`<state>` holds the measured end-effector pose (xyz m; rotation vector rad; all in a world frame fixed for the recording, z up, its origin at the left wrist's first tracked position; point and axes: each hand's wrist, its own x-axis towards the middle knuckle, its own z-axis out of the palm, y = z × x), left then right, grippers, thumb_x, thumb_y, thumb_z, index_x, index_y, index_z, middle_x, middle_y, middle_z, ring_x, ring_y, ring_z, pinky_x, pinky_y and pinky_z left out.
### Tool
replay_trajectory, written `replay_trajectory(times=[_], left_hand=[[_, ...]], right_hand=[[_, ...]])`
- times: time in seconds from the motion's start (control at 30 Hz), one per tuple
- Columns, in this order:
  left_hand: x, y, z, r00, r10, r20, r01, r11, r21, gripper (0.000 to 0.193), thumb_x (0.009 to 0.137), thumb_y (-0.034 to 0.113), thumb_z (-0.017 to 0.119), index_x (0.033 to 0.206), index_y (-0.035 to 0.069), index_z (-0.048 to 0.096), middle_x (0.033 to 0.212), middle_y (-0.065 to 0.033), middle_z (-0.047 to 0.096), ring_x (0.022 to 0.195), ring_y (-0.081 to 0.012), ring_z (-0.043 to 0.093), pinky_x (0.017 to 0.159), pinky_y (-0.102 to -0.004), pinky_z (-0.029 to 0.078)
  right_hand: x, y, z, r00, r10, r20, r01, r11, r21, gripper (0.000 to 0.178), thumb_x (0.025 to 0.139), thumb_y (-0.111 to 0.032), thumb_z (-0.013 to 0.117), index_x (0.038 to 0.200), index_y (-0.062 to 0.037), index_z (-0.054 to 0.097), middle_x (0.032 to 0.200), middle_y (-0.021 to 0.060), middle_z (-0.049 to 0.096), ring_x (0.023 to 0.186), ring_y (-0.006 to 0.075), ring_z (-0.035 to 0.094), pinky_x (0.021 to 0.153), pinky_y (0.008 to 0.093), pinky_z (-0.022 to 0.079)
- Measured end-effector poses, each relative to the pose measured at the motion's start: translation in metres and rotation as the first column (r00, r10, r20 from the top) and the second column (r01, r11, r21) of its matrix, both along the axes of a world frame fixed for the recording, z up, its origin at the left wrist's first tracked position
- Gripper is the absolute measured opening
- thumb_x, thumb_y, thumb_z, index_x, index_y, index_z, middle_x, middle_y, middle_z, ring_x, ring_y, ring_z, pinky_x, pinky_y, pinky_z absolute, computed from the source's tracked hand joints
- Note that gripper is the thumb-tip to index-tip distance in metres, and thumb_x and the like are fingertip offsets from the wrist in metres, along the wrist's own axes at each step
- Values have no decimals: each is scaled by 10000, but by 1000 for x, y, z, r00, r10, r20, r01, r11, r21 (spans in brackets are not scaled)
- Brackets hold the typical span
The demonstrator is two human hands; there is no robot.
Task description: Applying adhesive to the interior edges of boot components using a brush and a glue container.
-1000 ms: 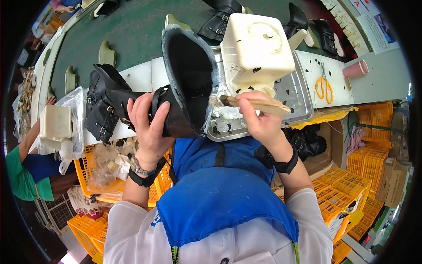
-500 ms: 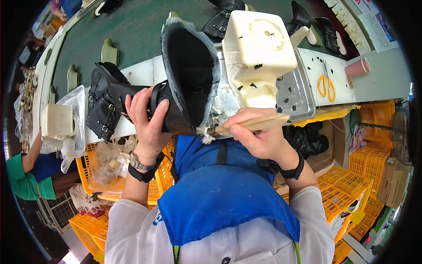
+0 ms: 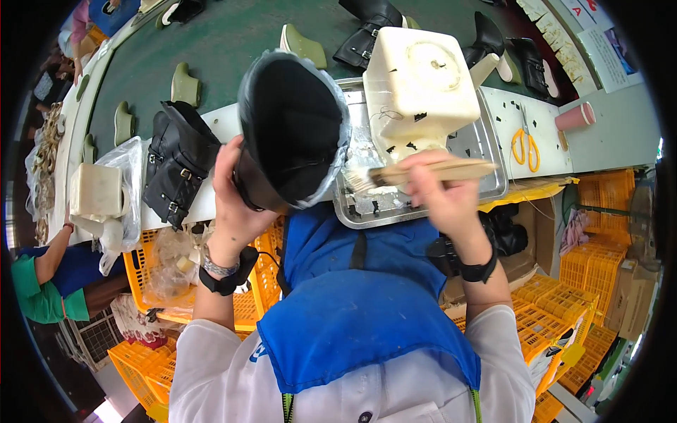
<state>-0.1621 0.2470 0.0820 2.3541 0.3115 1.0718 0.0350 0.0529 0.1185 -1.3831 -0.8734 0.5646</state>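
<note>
A black boot upper (image 3: 296,120) is in my left hand (image 3: 236,201), its fingers wrapped round the side. Its wide opening faces up toward me, and a pale greyish band runs along the edge. My right hand (image 3: 448,197), slightly blurred, grips the wooden handle of a flat brush (image 3: 462,170). The pale bristles are over the metal tray (image 3: 502,166), just right of the boot upper; whether they touch the tray I cannot tell. A cream plastic container (image 3: 423,92) stands in the tray, with black scraps on it and around it.
Left of my left hand rest black buckled boot uppers (image 3: 180,166). Green wedge soles (image 3: 303,48) and more boots stand on the dark green surface beyond. Orange-handled scissors (image 3: 525,148) and a pink cup (image 3: 575,117) are at right. At far left shows another person's arm (image 3: 53,254).
The brush has left the boot upper's lower edge and moved right, over the tray. The boot upper has shifted slightly left, its opening turned more toward me.
</note>
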Motion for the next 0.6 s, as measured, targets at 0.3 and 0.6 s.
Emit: replay_trajectory(times=[0.3,0.6], left_hand=[[-33,41,-53,903,-285,321,349,49,-936,945,511,427,813,1234,-22,403,1181,-126,509,1079,-221,495,935,-358,391],[-19,20,-61,873,-344,346,310,-157,-938,875,600,453,747,1263,10,386,1222,-133,480,1111,-234,477,957,-379,375]], right_hand=[[69,-31,-3,985,-154,75,170,938,-304,177,841,-156,577,884,11,617,605,9,548,476,38,451,435,174,356],[68,-30,-31,878,256,404,-8,852,-523,162,807,-113,593,812,49,604,652,51,591,553,98,499,508,244,413]])
